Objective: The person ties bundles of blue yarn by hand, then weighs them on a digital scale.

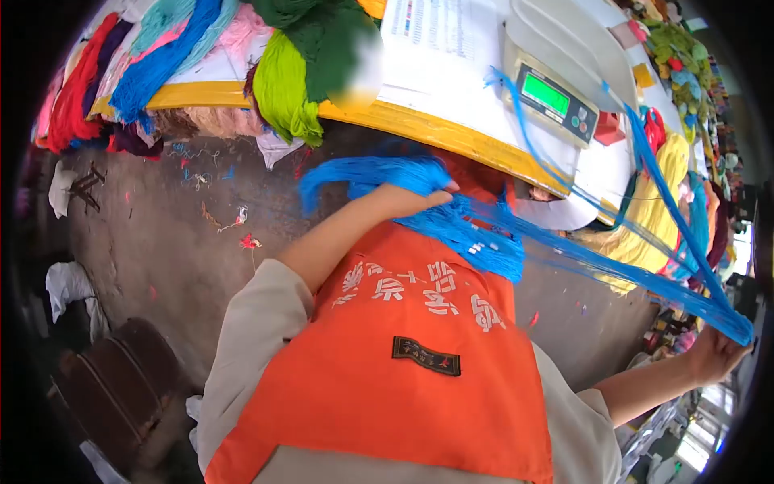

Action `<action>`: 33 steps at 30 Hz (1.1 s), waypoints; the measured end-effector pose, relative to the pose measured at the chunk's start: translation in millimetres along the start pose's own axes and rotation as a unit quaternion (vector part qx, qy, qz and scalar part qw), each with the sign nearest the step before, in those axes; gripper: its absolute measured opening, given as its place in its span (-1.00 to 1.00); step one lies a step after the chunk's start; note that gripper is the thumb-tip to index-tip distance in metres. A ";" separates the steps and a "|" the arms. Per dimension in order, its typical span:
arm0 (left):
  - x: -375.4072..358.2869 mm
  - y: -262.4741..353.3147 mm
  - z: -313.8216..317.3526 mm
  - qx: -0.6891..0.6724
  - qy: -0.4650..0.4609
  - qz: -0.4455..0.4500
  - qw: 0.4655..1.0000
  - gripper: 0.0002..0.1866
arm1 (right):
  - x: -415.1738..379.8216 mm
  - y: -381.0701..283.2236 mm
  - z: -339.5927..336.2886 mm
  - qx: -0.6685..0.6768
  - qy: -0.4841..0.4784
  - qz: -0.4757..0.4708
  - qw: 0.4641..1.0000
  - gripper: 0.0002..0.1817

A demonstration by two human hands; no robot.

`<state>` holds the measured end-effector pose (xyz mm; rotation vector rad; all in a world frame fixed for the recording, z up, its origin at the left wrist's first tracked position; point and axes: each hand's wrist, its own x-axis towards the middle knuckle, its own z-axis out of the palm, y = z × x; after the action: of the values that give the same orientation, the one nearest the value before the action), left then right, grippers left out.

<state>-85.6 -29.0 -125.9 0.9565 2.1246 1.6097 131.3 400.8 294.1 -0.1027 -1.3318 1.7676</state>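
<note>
Blue yarn hangs in a thick bundle in front of the orange apron, with long strands stretched out to the right. My left hand is closed round the bundle near its top, close to the table edge. Far out at the right, my right hand grips the looped end of the strands. Some loose blue strands run from there up across the digital scale, whose display glows green.
The white table with a yellow edge crosses the top. Lime green yarn, red yarn and pale yellow yarn hang over it. A printed sheet lies beside the scale. A brown object stands at lower left.
</note>
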 end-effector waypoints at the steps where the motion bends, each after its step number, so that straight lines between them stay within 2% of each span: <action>1: 9.5 3.9 10.8 0.058 -0.054 -0.021 0.997 -0.68 | -7.7 -4.5 -5.1 0.018 -0.012 -0.019 1.000 -0.66; 2: 17.8 12.8 16.8 0.116 -0.106 -0.041 0.987 -0.66 | -13.8 -8.6 -10.5 0.037 -0.025 -0.039 0.998 -0.68; 3: 19.3 22.0 23.1 0.232 -0.128 -0.062 0.962 -0.67 | -15.6 -16.2 -21.5 0.061 -0.035 -0.037 0.997 -0.70; 4: 18.8 25.3 29.1 0.232 -0.134 -0.060 0.962 -0.67 | -17.3 -24.1 -32.9 0.085 -0.046 -0.033 0.995 -0.72; 6: 20.9 28.0 36.5 0.297 -0.074 -0.068 0.950 -0.74 | -11.7 -31.8 -54.5 0.114 -0.048 -0.011 0.992 -0.74; 8: 30.2 27.5 21.8 0.305 -0.046 -0.099 0.946 -0.79 | -7.0 -28.3 -77.7 0.180 0.086 0.006 0.980 -0.70; 9: 34.3 26.2 13.2 0.321 0.024 -0.048 0.946 -0.79 | -3.5 -27.0 -95.6 0.215 0.136 0.029 0.967 -0.68; 10: 36.0 22.2 5.9 0.325 0.022 -0.047 0.944 -0.79 | -2.0 -16.9 -103.1 0.229 0.132 0.065 0.962 -0.67; 12: 32.2 8.5 -10.3 0.409 0.196 0.070 0.889 -0.80 | 7.3 -9.6 -133.6 0.232 0.154 0.076 0.957 -0.72; 14: -1.3 -55.1 -52.9 0.505 0.138 -0.105 0.846 -0.84 | 17.1 -22.6 -176.8 0.186 0.186 0.039 0.964 -0.77; 15: -30.3 -56.2 -87.1 0.474 0.068 -0.307 0.823 -0.85 | 24.0 -33.4 -198.4 0.150 0.202 0.018 0.968 -0.80; 16: -73.0 -79.7 -115.1 0.524 0.018 -0.297 0.798 -0.85 | 27.7 -47.9 -219.7 0.115 0.221 -0.010 0.968 -0.82; 17: -113.9 -104.7 -143.0 0.569 0.095 -0.159 0.801 -0.82 | 27.1 -63.4 -239.3 0.077 0.240 -0.037 0.967 -0.84; 18: -137.8 -106.4 -166.9 0.507 0.121 -0.151 0.840 -0.80 | 28.0 -72.4 -251.5 0.032 0.256 -0.051 0.965 -0.85; 19: -168.9 -107.5 -191.4 0.434 -0.002 -0.242 0.868 -0.80 | 30.6 -77.1 -258.7 -0.013 0.273 -0.053 0.961 -0.87; 21: -190.5 -88.9 -219.2 0.211 0.052 -0.328 0.919 -0.82 | 36.8 -81.0 -269.3 -0.103 0.299 -0.054 0.947 -0.87; 23: -194.4 -70.0 -237.0 0.253 0.138 -0.340 0.895 -0.81 | 50.1 -81.1 -278.5 -0.201 0.324 -0.046 0.923 -0.86; 24: -225.8 -107.5 -271.1 0.456 0.044 -0.369 0.809 -0.80 | 49.2 -78.4 -281.3 -0.240 0.325 -0.030 0.914 -0.84; 25: -255.1 -142.1 -303.5 0.632 -0.055 -0.373 0.677 -0.78 | 53.1 -82.2 -287.4 -0.290 0.333 -0.016 0.897 -0.82; 27: -350.4 -163.0 -382.6 0.644 0.081 -0.398 0.648 -0.70 | 52.9 -98.1 -297.5 -0.382 0.351 0.026 0.855 -0.78; 28: -390.1 -144.7 -402.4 0.631 0.178 -0.375 0.655 -0.67 | 53.8 -105.7 -302.6 -0.420 0.354 0.049 0.834 -0.75; 29: -418.1 -125.6 -412.1 0.271 0.463 -0.389 0.748 -0.65 | 54.0 -111.0 -306.0 -0.455 0.353 0.075 0.814 -0.73; 30: -424.7 -104.0 -410.4 0.265 0.463 -0.389 0.751 -0.65 | 57.1 -116.7 -308.3 -0.488 0.337 0.109 0.798 -0.70; 32: -432.1 -70.4 -404.4 0.094 0.437 -0.578 0.683 -0.81 | 64.8 -115.8 -304.3 -0.535 0.284 0.158 0.780 -0.65; 33: -414.0 -54.6 -390.3 0.088 0.437 -0.575 0.685 -0.81 | 67.8 -109.1 -291.1 -0.548 0.247 0.162 0.782 -0.62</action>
<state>-36.5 -598.3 -112.0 -1.2890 2.4512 1.1296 312.6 662.2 288.7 -1.4055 -1.8062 0.8469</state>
